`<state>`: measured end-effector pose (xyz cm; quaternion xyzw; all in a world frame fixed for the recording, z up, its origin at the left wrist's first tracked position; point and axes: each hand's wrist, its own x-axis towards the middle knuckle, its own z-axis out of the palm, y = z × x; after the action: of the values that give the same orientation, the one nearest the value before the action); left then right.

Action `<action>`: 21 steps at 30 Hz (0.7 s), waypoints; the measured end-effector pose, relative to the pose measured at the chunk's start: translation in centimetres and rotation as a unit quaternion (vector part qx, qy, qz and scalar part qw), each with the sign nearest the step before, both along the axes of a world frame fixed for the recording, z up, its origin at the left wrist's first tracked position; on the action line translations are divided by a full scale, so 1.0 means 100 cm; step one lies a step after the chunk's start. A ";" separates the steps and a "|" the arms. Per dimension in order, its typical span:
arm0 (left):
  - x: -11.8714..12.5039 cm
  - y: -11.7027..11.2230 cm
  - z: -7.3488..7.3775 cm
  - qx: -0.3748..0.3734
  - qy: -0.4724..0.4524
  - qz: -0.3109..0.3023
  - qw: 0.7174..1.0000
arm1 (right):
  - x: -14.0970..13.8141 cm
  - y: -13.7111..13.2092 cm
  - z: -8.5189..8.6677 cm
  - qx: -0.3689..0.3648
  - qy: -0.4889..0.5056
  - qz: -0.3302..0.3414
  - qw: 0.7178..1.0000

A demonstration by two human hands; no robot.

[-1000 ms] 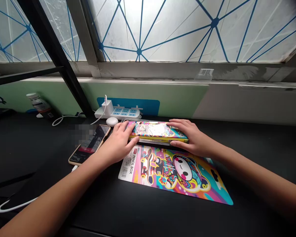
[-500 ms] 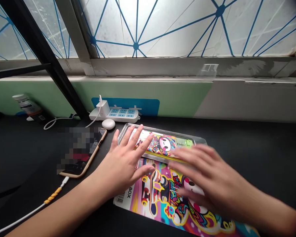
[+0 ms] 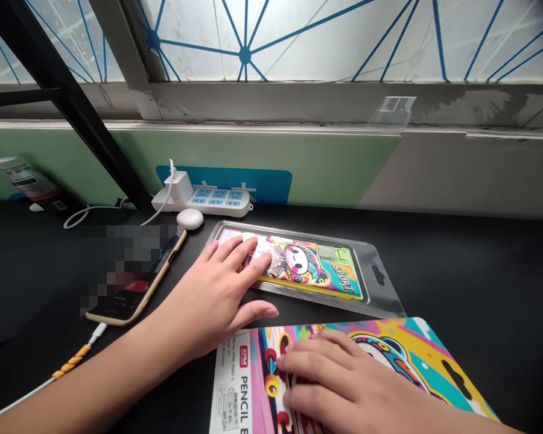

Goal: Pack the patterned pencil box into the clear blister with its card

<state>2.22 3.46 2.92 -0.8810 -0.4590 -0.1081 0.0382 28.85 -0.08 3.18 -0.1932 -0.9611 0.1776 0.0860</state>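
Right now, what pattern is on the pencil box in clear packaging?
Multicoloured cartoon print on the pencil box, with yellow edging; best seen in the head view.

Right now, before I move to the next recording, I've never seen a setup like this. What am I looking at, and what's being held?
There's no machine here. These are a person's own two bare hands, filmed by one camera worn on the head, looking forward and down. The left hand rests its fingers on a pencil box inside a clear plastic shell. The right hand lies on a colourful printed card marked "Pencil Box". Neither hand visibly grips anything. A phone, a round white object and a power strip are also on the black desk.
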 end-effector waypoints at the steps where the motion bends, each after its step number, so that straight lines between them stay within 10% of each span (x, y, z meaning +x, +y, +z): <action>1: 0.000 0.000 0.002 0.005 -0.011 0.003 1.000 | 0.000 -0.002 -0.002 0.015 0.001 -0.035 0.999; 9: 0.001 0.004 -0.010 -0.025 -0.017 0.052 0.998 | -0.004 -0.002 -0.019 0.094 -0.007 -0.205 0.974; 15: -0.007 0.007 -0.006 -0.063 -0.014 0.054 0.996 | -0.007 -0.012 0.006 0.035 0.027 -0.211 0.976; 21: -0.009 0.006 0.001 -0.103 -0.037 0.073 0.991 | 0.060 0.037 0.027 -0.096 0.028 -0.287 0.953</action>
<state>1.36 4.11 3.03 -0.8399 -0.5318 -0.0897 -0.0616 34.84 3.65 5.85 -0.4628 -0.8408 0.2425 0.1413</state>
